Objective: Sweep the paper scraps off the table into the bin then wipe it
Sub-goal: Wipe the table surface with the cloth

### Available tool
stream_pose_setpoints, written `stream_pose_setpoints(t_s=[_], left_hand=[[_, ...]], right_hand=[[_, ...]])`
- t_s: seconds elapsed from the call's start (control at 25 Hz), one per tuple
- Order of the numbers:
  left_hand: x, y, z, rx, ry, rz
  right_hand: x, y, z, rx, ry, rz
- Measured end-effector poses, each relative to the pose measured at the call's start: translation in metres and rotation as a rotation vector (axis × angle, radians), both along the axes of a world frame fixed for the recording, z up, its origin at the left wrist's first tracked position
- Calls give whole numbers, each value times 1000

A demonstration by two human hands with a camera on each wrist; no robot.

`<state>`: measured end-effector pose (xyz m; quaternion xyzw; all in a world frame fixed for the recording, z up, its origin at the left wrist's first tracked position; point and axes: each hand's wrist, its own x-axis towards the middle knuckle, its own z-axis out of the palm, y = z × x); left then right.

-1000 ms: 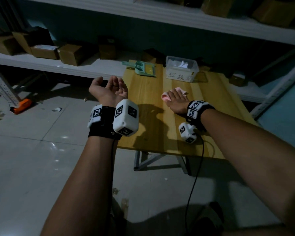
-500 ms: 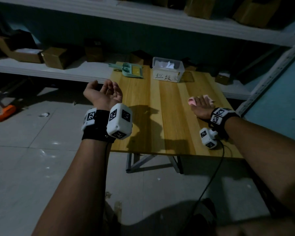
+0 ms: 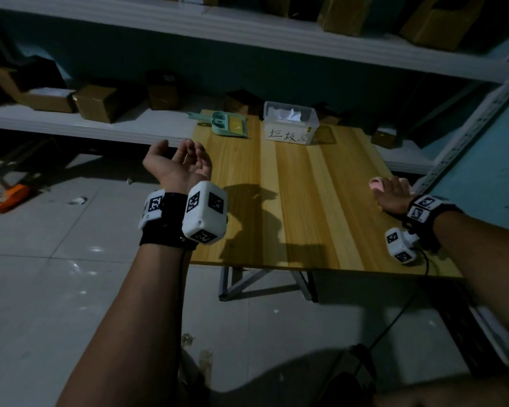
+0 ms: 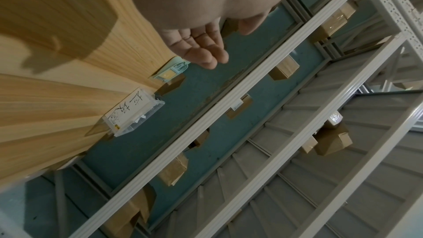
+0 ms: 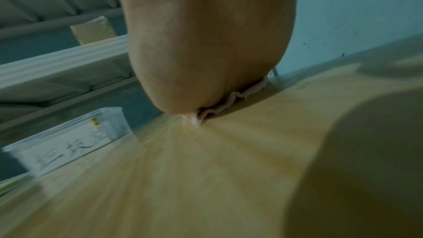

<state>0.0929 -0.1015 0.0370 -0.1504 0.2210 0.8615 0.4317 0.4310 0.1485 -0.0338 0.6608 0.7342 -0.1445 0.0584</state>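
Left hand (image 3: 179,163) palm-up, loosely curled, empty. Right hand (image 3: 393,193) presses pink cloth (image 3: 376,183) flat on table (image 3: 300,201). Bin (image 3: 290,123) label handwritten, unreadable.

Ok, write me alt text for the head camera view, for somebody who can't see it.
A right hand presses a pink cloth onto the right edge of a wooden table, while the left hand is held palm up, holding nothing, off the table's left side. At the far end sit a clear bin of paper and a green dustpan.
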Motion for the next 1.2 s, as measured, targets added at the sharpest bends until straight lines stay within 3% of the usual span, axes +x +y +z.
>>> stream_pose_setpoints(t_s=[0.32,0.44,0.52,0.68,0.96,1.2], left_hand=[[-24,-12,-3,-5,-13,40],[-31,-12,-2,16,-19,69],[-31,-9,-1,13,-30,51],[-28,-5,-2,30,-32,26],[-25,-8,-1,33,-40,37],[-34,-11,0,40,-53,65]], right_hand=[[15,39,-10,-29,110,-131],[0,29,-3,-45,133,-148],[-5,24,-1,-59,249,-203],[-28,23,0,-8,123,-56],[-61,22,-4,27,52,95],[-134,-3,1,-19,-13,216]])
